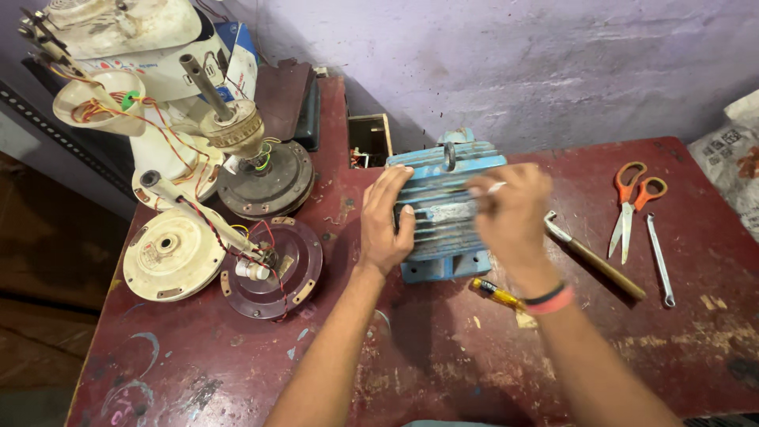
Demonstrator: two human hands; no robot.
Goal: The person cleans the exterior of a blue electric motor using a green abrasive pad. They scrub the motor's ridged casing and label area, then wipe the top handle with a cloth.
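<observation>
A blue finned electric motor housing (439,207) sits in the middle of a dark red worktable (443,356). My left hand (384,223) grips its left side, fingers curled over the fins. My right hand (512,215) presses on its right side; it looks blurred. A ring shows on one finger and bands on the wrist. Nothing else is in either hand.
Fan motors and rotors with loose wires (229,190) crowd the table's left. Right of the housing lie a wooden-handled tool (594,259), orange scissors (632,207), a spanner (659,261) and a yellow tester screwdriver (495,292). A small open box (368,141) is behind. A sack (731,162) sits far right.
</observation>
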